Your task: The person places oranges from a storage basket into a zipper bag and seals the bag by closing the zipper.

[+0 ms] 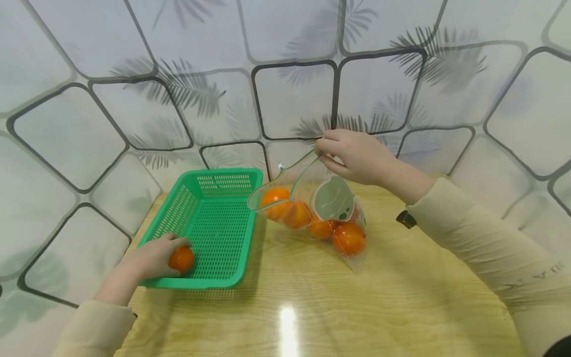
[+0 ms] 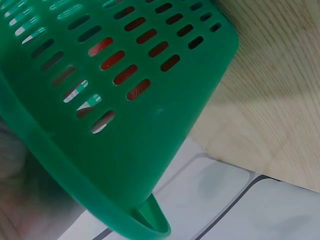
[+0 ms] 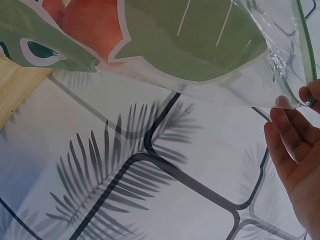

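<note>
Orange fruit (image 1: 183, 259) in grip of left hand (image 1: 154, 255), clear bag (image 1: 329, 199) below pinch of right hand (image 1: 352, 156)

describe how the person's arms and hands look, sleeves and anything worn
The left sleeve and right sleeve are cream; the right carries small dark lettering, and a small black piece shows at its cuff. The left hand and right hand wear no gloves.

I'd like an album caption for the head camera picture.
Left hand grips an orange fruit inside a green basket; right hand holds a clear bag of more fruit.
</note>
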The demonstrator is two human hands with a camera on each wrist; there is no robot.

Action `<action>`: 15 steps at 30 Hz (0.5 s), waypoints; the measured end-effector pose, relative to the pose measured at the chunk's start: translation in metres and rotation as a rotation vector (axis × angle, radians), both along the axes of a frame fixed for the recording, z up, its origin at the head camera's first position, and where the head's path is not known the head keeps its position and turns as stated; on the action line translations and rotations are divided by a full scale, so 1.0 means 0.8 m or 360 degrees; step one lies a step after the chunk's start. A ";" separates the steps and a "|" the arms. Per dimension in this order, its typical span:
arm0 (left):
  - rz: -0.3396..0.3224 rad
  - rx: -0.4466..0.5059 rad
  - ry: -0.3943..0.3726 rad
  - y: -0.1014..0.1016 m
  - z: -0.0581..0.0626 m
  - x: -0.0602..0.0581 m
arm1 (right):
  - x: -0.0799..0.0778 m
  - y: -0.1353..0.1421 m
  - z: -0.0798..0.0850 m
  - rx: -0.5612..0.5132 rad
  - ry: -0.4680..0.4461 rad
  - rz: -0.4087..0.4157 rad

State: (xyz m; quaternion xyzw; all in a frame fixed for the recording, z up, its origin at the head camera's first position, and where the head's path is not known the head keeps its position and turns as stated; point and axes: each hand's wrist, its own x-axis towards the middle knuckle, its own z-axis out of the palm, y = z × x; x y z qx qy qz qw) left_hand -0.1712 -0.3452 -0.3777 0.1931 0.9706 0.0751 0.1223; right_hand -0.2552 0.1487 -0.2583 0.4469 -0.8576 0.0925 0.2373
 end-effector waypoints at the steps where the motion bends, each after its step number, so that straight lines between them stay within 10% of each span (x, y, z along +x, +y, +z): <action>1: -0.0003 0.0002 0.0001 0.000 0.000 0.000 | 0.000 0.000 0.000 0.0000 0.0001 0.0000; 15: -0.0048 -0.0023 0.0035 0.001 0.002 -0.002 | 0.001 -0.003 0.000 -0.0003 -0.0026 -0.0021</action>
